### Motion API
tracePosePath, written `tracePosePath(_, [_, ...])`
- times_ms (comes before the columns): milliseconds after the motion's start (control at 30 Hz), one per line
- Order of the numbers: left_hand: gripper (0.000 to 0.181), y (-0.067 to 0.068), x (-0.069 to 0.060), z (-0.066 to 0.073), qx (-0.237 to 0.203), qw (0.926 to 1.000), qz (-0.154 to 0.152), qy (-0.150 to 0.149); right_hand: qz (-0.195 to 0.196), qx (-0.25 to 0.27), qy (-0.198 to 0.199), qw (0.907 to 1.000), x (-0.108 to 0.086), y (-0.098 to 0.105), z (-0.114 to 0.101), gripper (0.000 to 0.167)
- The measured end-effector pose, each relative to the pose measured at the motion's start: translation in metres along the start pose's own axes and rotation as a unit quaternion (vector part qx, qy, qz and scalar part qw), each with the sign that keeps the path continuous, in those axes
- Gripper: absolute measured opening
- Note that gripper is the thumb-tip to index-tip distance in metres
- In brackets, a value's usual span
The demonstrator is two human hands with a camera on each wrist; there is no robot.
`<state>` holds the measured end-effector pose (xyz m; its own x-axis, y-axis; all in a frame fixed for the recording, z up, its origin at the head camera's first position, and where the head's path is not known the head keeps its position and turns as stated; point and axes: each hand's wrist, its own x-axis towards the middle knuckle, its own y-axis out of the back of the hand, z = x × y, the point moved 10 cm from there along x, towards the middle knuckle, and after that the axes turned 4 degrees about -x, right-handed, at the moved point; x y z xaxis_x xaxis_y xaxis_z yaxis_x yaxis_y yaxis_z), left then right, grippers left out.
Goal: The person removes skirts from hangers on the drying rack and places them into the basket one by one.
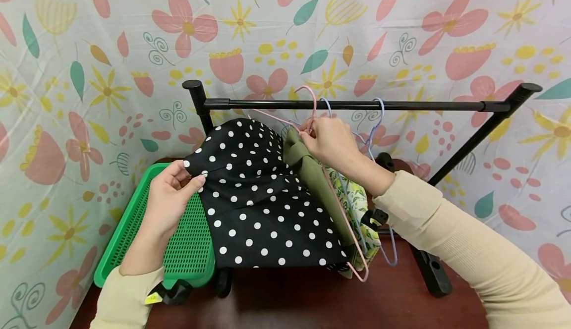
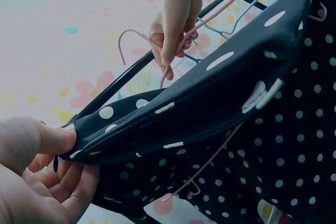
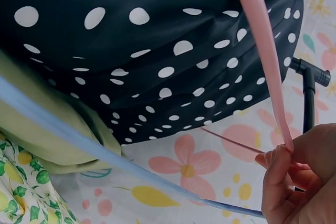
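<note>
A black garment with white polka dots (image 1: 263, 200) spreads in front of the rail, with a pink hanger (image 1: 343, 210) running along and partly inside it. My left hand (image 1: 171, 190) pinches the garment's left edge between thumb and fingers; the left wrist view shows the folded edge (image 2: 131, 124) close up. My right hand (image 1: 330, 140) holds the pink hanger just below its hook, the thumb and fingers closed on the thin neck, as the right wrist view also shows. Whether the hook rests on the rail I cannot tell.
A black clothes rail (image 1: 419, 105) crosses the view. Blue hangers (image 1: 379, 116) hang on it, beside an olive green garment (image 1: 312, 170) and a lemon-print garment (image 1: 357, 195). At left, a green basket (image 1: 189, 249) stands on the dark red tabletop (image 1: 312, 299). A floral curtain hangs behind.
</note>
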<state>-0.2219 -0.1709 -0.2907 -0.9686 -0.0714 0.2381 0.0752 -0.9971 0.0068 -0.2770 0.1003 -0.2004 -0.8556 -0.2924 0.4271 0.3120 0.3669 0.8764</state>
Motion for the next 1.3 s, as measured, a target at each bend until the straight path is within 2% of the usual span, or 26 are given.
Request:
tracePosePath(200, [0.013, 0.007, -0.001, 0.004, 0.005, 0.9999, 0.008, -0.012, 0.0, 0.004, 0.0, 1.0, -0.001, 0.0, -0.001, 0.017])
tracePosePath(433, [0.012, 0.008, -0.003, 0.012, -0.025, 0.9989, 0.012, -0.038, -0.002, 0.009, 0.003, 1.0, -0.001, -0.001, -0.001, 0.016])
tracePosePath(633, [0.011, 0.015, -0.004, 0.018, -0.034, 0.9979, 0.024, -0.05, -0.002, 0.008, 0.001, 1.0, -0.001, -0.002, 0.0, 0.016])
tracePosePath(733, [0.011, 0.02, -0.005, 0.021, -0.049, 0.9964, 0.032, -0.062, 0.0, 0.007, 0.0, 1.0, -0.001, -0.002, 0.0, 0.02])
tracePosePath(1033, [0.011, 0.033, -0.007, 0.032, -0.088, 0.9903, 0.041, -0.099, -0.001, -0.003, 0.011, 0.9999, -0.001, -0.005, -0.001, 0.014])
tracePosePath(1300, [0.011, 0.047, -0.007, 0.034, -0.081, 0.9885, 0.075, -0.103, -0.01, -0.002, 0.008, 0.9999, -0.003, -0.008, 0.001, 0.016])
